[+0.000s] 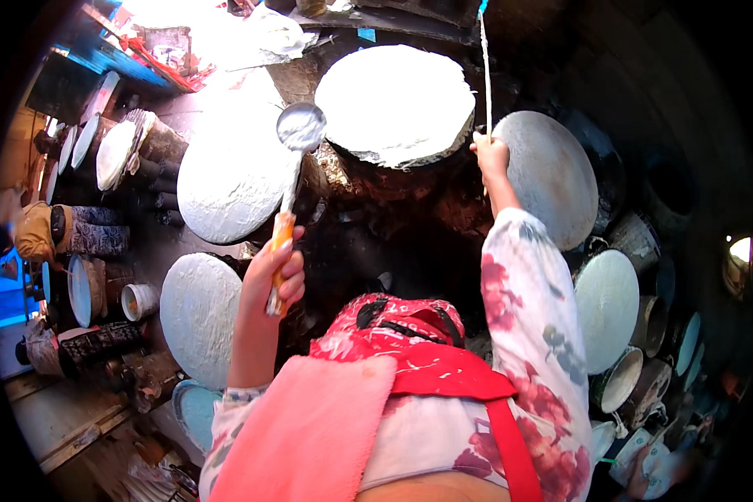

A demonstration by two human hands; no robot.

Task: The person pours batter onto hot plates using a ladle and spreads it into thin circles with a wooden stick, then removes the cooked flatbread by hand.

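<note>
My left hand [278,270] grips the orange-wrapped handle of a ladle [301,127], whose round metal bowl and shaft are coated with white batter or paste. The bowl is over the edge of a large round white-topped surface [235,182] at the left. Closed around a thin pale cord or stick [486,69], my right hand [492,157] is beside a greyish round lid or griddle [549,179]. Its upper end meets something blue at the top. Ahead, between the hands, lies a big round surface [398,103], brightly overexposed, on a dark base.
Another white round surface [201,320] stands near my left forearm, and a pale one [607,312] beside my right sleeve. Buckets and drums [621,376] crowd the right. People [91,229] are at the far left, among more round-topped drums. A blue-rimmed round container [194,411] stands lower left.
</note>
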